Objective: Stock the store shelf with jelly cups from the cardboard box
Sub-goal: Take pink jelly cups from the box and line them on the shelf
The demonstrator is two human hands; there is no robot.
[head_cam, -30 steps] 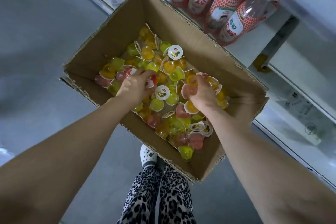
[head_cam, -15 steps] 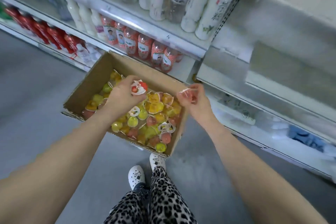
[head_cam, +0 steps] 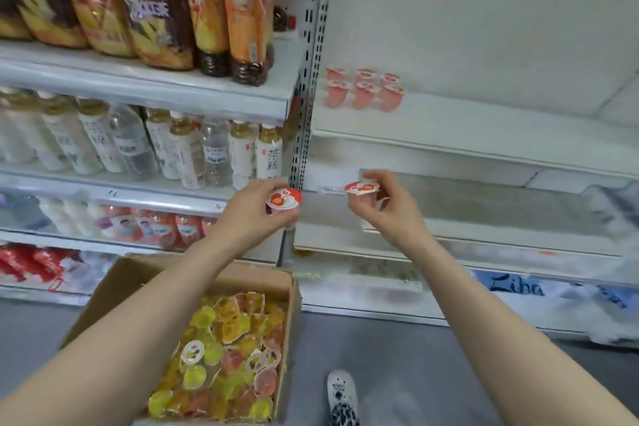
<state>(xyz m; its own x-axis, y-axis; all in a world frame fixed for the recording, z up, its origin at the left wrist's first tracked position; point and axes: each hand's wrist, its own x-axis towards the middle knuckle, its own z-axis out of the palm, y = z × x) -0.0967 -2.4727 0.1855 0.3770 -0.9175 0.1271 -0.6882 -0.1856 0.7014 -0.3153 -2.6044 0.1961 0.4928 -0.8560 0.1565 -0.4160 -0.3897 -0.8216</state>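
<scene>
Above the cardboard box [head_cam: 114, 290], fingers of the left hand [head_cam: 247, 218] clamp one jelly cup [head_cam: 283, 200], those of the right hand [head_cam: 389, 213] a second cup [head_cam: 361, 191]; six pink cups [head_cam: 364, 90] stand at the back left corner of the shelf [head_cam: 484, 121].

Bare left forearm [head_cam: 145, 315] and bare right forearm [head_cam: 484, 290] reach up and forward from the lower corners, converging toward mid-frame, with the hands level and apart. The left hand [head_cam: 254, 218] has its fingers curled round a small clear plastic jelly cup with a red-and-white foil lid [head_cam: 283, 201] — lid tipped toward the camera. The right hand [head_cam: 385, 209] pinches a second small pinkish jelly cup with a red-and-white lid [head_cam: 361, 193] at the fingertips — remaining fingers loosely curled behind it.
</scene>
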